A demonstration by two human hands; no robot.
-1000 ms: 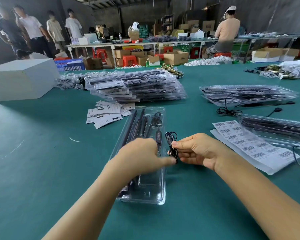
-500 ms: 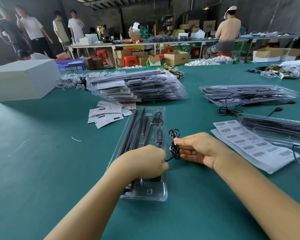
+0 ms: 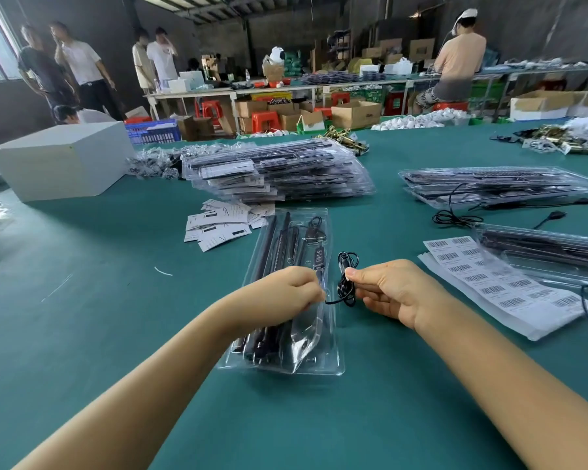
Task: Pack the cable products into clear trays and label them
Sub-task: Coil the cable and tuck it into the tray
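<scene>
Pinching a coiled black cable (image 3: 347,279) just right of the clear tray (image 3: 323,362), the right hand (image 3: 392,291) holds it off the green table (image 3: 82,317). The left hand (image 3: 282,295), fingers curled, grips the cable's loose end over the tray, which already holds dark strips (image 3: 275,245).

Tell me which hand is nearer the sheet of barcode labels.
Right. The right hand is just left of the barcode labels; the left hand is farther left, over the clear tray.

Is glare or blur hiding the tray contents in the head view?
Head view: tray plastic shows bright glare near its front end, partly veiling the black strips; hands and cable are sharp; wide-angle lens bends the far table edge; background people are soft.
</scene>
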